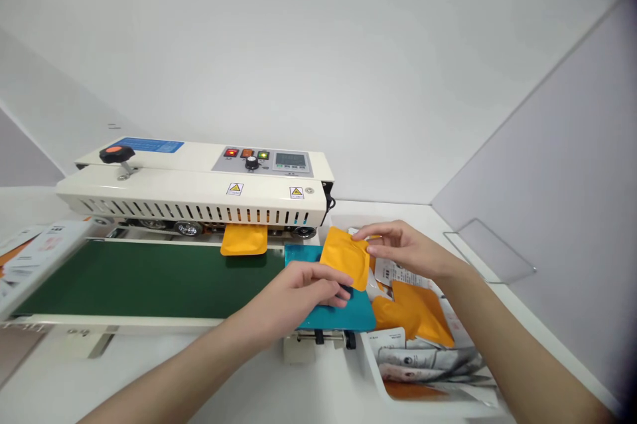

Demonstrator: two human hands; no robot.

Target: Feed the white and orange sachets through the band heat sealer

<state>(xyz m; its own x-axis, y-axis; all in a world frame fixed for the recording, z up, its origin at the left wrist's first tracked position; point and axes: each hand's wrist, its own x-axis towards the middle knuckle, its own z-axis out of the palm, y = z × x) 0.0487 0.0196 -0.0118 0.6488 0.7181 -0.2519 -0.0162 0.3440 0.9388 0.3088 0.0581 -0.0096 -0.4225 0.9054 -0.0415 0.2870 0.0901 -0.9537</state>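
A small yellow foil pouch (347, 255) is tilted over the blue plate (343, 318) at the right end of the sealing machine. My right hand (401, 245) pinches its upper right side between thumb and fingers. At the lower left edge, my left hand (311, 291) has its fingers curled against the same pouch, with the index finger across its face. Another yellow pouch (243, 240) sits with its upper edge inside the band sealer (199, 192), hanging out above the green conveyor belt (149, 278).
To the right, a white bin (371, 361) holds several yellow, white and silver pouches. More flat packets (42, 251) lie at the far left, past the belt. A wire stand (490, 248) is by the right wall. The sealer's control panel (266, 162) has lit switches.
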